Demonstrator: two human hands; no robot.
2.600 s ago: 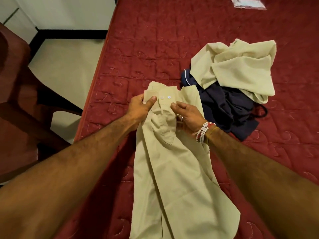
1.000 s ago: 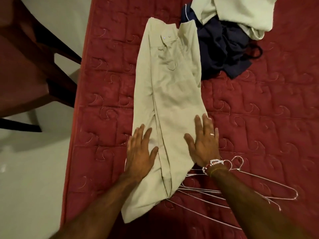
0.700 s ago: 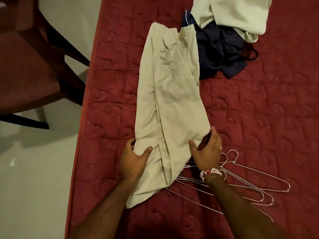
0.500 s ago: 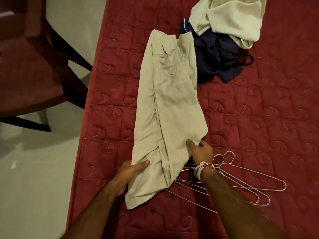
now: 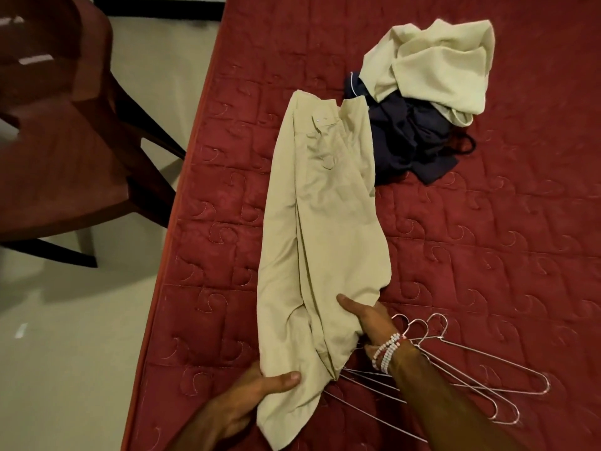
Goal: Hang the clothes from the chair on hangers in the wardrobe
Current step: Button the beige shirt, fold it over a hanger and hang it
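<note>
Beige trousers [image 5: 322,222] lie folded lengthwise on the red quilted bed [image 5: 487,239], waistband at the far end. My left hand [image 5: 250,395] grips their near left edge, thumb on top and fingers underneath. My right hand [image 5: 367,320] holds the right edge of the legs, thumb on the cloth, fingers tucked under it. Several wire hangers [image 5: 455,362] lie on the bed under my right wrist, partly covered by the trousers and my forearm.
A pile of clothes sits farther back on the bed: a dark navy garment [image 5: 409,141] with a pale cream one [image 5: 432,63] on top. A dark red wooden chair [image 5: 58,151] stands on the pale floor [image 5: 65,353] to the left of the bed.
My hands left the waistband and slid down the trousers to the leg ends. They first pressed flat, then curled under both edges. The near end of the cloth has bunched and lifted slightly.
</note>
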